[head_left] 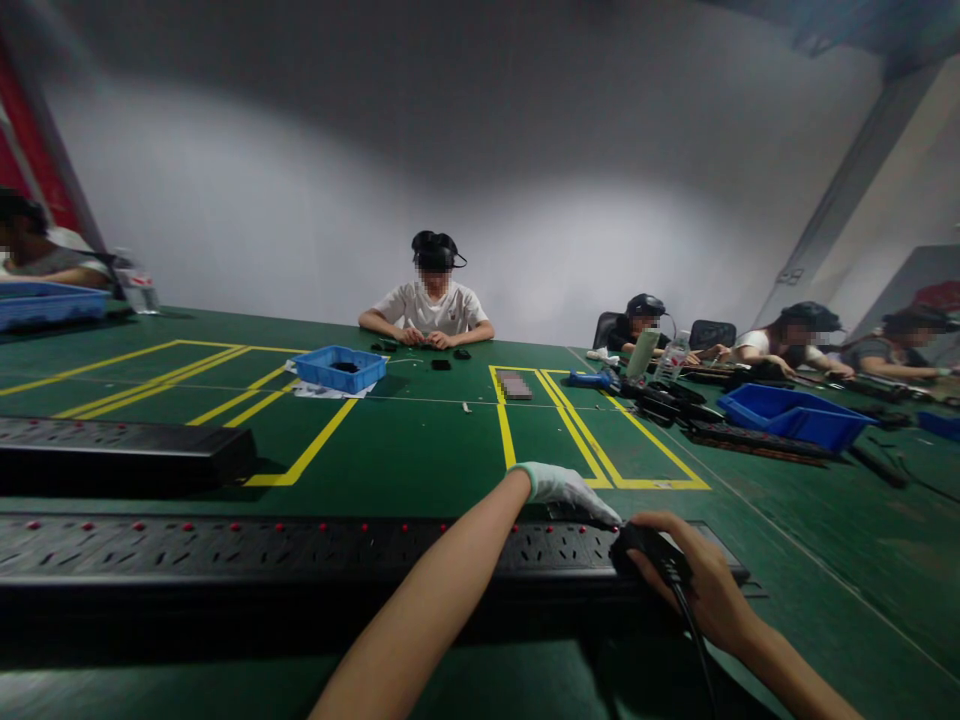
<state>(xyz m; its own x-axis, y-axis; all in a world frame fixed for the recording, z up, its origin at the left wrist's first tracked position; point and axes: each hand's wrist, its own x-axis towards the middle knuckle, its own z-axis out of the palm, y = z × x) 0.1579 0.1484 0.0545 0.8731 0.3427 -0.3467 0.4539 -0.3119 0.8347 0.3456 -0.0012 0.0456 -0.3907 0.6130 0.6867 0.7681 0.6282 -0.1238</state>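
A long black power strip (pixel 322 545) with rows of sockets and small red buttons lies across the table in front of me. My left hand (pixel 570 492), in a pale glove, rests over its far edge toward the right end, with fingers stretched out to the right. My right hand (pixel 701 575) is bare and wrapped around a black plug (pixel 637 550), held against the strip's right end. From the plug a black cable (pixel 694 635) runs down toward me. Whether the plug sits in a socket is hidden. My left fingertips are close beside the plug.
Another black strip (pixel 120 455) lies at the left. Farther back are a blue tray (pixel 341 370) on paper, a blue bin (pixel 795 415), a blue tool (pixel 592 380) and a green bottle (pixel 643 355). Yellow tape marks the green table (pixel 420 440). Several people sit around it.
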